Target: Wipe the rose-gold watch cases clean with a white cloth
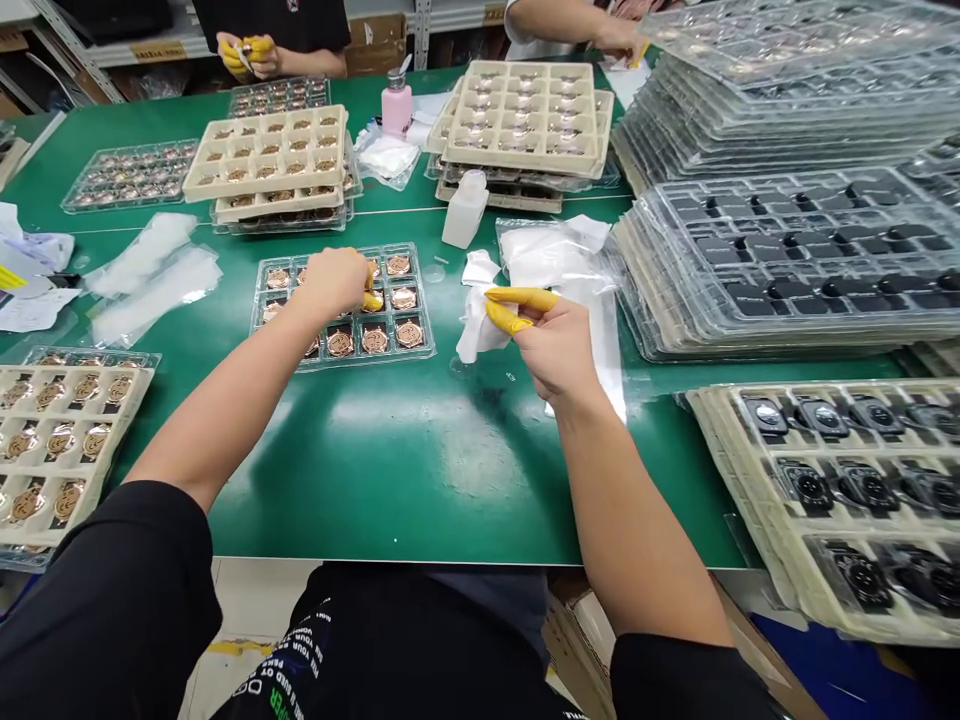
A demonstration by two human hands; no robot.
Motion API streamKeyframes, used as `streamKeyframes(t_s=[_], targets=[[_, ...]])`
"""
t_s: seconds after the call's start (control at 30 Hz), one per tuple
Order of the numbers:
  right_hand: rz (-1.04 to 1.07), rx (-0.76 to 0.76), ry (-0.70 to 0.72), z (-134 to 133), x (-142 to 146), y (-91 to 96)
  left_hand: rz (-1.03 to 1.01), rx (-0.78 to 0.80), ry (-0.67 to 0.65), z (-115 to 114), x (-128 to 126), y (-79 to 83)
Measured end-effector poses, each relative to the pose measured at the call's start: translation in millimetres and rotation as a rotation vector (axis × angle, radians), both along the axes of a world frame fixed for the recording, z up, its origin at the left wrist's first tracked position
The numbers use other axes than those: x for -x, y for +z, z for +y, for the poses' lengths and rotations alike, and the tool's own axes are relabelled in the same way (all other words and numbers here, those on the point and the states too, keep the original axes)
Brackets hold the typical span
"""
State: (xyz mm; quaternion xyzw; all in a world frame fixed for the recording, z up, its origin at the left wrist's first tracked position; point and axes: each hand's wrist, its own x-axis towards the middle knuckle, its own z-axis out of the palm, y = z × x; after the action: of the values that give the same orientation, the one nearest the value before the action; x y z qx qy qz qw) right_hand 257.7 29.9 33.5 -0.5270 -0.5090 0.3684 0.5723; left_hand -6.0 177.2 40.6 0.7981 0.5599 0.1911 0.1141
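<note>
My left hand [339, 282] reaches over a clear plastic tray [433, 318] whose compartments hold round, rose-gold watch cases [409, 333]. Its fingers, in yellow finger cots, are bent down together at a compartment right of the middle; whatever lies between the tips is hidden. To the right, my right hand [559, 345] is raised over the green table, thumb and forefinger in yellow cots pinching a white wipe [478, 325] that hangs down loosely. Just behind it lie a smaller white scrap [480, 267] and a clear bag of white wipes [536, 250].
A white bottle [465, 210] and stacked beige trays [517, 150] stand farther back. Tall stacks of trays with dark parts [810, 250] line the right. Another beige tray [112, 450] sits at left, near plastic bags [157, 290]. Two co-workers [270, 40] work across the green table [390, 470].
</note>
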Motion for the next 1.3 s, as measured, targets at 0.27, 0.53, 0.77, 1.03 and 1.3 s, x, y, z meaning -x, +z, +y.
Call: streamKeyframes(t_s=[0.27,0.53,0.77,1.03,1.3], targets=[[-0.204,0.108,-0.097,-5,-4,4.5,-0.049,0.017,0.059,-38,6,10.8],[-0.187,0.06,0.077,-21,30,-2.0,-1.085,0.343,0.096,-166,-3,-31.6],[-0.474,-0.343,0.293,-39,63,-15.9,-1.003,0.398,-0.024,-171,1,-41.8],[-0.821,-0.417,0.145,-39,67,-34.1,-0.798,0.334,-0.008,-179,0,-36.7],[-0.698,-0.534,0.042,-39,75,-34.4,-0.938,0.332,0.105,-186,-8,-39.4]])
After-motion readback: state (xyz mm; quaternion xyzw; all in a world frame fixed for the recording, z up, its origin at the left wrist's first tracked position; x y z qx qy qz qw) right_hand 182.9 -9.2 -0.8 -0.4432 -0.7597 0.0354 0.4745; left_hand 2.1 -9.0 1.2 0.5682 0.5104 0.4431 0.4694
